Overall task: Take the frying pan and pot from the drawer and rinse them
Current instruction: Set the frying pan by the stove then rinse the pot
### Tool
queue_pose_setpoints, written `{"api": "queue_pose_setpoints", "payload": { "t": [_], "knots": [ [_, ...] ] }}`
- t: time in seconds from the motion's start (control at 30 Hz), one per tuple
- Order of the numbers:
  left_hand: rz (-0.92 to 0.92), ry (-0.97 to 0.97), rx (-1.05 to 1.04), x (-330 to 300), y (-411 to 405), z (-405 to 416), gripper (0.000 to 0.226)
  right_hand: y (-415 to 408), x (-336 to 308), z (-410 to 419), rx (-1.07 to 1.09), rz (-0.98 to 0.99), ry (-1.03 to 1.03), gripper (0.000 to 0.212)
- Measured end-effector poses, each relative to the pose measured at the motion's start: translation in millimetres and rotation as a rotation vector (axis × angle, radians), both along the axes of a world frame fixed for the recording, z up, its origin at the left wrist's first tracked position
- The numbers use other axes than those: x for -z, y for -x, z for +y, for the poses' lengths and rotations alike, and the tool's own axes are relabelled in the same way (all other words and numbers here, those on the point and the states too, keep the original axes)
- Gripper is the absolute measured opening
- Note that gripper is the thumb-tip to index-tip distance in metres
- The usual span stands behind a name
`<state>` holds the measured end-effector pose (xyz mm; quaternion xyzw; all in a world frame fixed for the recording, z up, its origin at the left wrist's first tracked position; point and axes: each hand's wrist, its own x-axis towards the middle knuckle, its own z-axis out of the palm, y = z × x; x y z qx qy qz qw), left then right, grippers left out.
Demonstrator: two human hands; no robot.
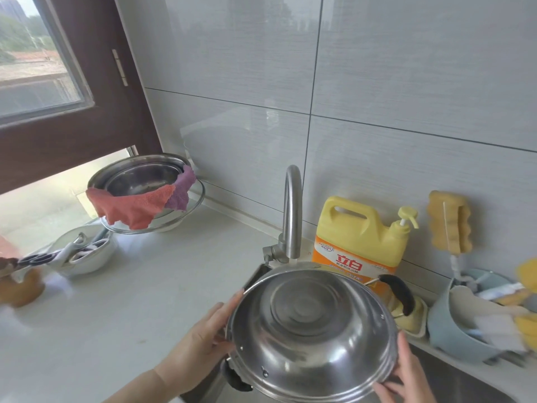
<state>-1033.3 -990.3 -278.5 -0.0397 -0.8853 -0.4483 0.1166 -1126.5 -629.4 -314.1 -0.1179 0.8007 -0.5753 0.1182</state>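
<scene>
Tilting under the faucet (293,210), the steel pot (312,327) was held over the sink (453,382) with its open mouth facing the person (handles lying lower-left to upper-right), left hand (200,341) gripping one rim, right hand (406,376) clasping the opposite, equally near.

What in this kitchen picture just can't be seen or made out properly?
Head view:
- Sink basin: mostly covered by the steel pot held in the left hand and right hand.
- Frying pan: not in view.
- Whether water runs from the faucet: its spout sits behind the pot rim.
- Detergent jug label: lower part hidden by the pot.
- Blue bowl contents: motion-blurred.
</scene>
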Motion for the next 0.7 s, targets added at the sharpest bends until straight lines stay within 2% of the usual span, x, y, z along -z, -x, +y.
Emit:
{"api": "queue_pose_setpoints", "payload": {
  "t": [0.03, 0.07, 0.13, 0.2, 0.33, 0.47, 0.7],
  "knots": [
    [0.008, 0.019, -0.022, -1.6, -5.2, -7.0, 0.094, 1.3, 6.0, -2.2, -0.052, 0.071, -0.091, 0.097],
    [0.016, 0.037, -0.041, -2.8, -10.7, -14.0, 0.094, -1.3, 5.7, -10.3, -0.071, 0.113, -0.142, 0.117],
    [0.021, 0.056, -0.069, -4.8, -19.4, -26.1, 0.096, -2.6, 7.1, -24.7, -0.042, 0.204, -0.191, 0.131],
    [0.033, 0.069, -0.085, -4.7, -24.7, -35.0, 0.096, -1.8, 10.4, -34.7, -0.028, 0.264, -0.177, 0.131],
    [0.024, 0.087, -0.097, -6.8, -24.8, -33.9, 0.111, -0.7, 14.0, -37.9, -0.024, 0.311, -0.147, 0.131],
    [0.029, 0.078, -0.062, -7.2, -11.5, -15.4, 0.102, 3.8, 16.6, -14.0, -0.007, 0.289, -0.177, 0.134],
    [0.014, 0.046, 0.086, -10.8, 22.7, 23.2, 0.101, 0.8, 8.8, 38.4, 0.135, 0.374, -0.155, 0.137]
  ]
}}
